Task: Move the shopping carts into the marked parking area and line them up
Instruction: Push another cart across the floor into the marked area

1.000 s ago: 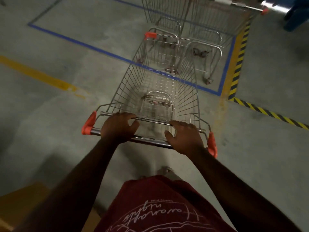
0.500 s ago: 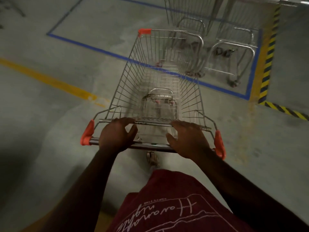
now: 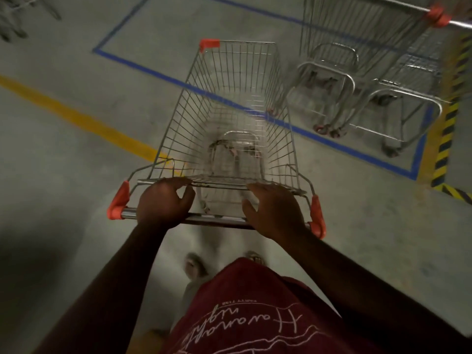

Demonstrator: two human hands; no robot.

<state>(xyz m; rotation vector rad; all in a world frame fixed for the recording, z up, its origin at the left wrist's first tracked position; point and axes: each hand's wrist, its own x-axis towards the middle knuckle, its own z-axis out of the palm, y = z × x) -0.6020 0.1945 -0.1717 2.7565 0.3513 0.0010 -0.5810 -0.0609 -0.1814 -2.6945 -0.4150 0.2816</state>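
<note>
I see the wire shopping cart [image 3: 231,118] straight ahead of me with an empty basket; only its own lower frame and wheels show blurred through the mesh floor. Its front end, with one orange corner cap [image 3: 209,43], reaches over the near blue tape line [image 3: 143,63], while the handle end sits outside the marked area. To the right, inside that blue outline, stand the parked carts [image 3: 362,72], nested one into another and also empty, with an orange-capped handle [image 3: 437,15] at the top right edge.

My left hand [image 3: 163,203] is wrapped over the chrome handle bar [image 3: 217,218], fingers curled forward and thumb beside them, closed on the bar near its left orange end cap [image 3: 118,201]. My right hand [image 3: 274,210] lies on the same bar near the right end cap [image 3: 316,218], but its fingers are spread and lifted toward the basket's rear rim, so I read it as resting loosely with the fingers apart rather than clamped.

The floor [image 3: 63,162] is grey concrete. A yellow painted stripe [image 3: 76,116] runs diagonally on the left, and yellow-and-black hazard tape [image 3: 447,129] borders the marked area on the right. At the bottom I see a dark red printed shirt [image 3: 255,315]. The light is dim, and the far top left is too blurred to make out.
</note>
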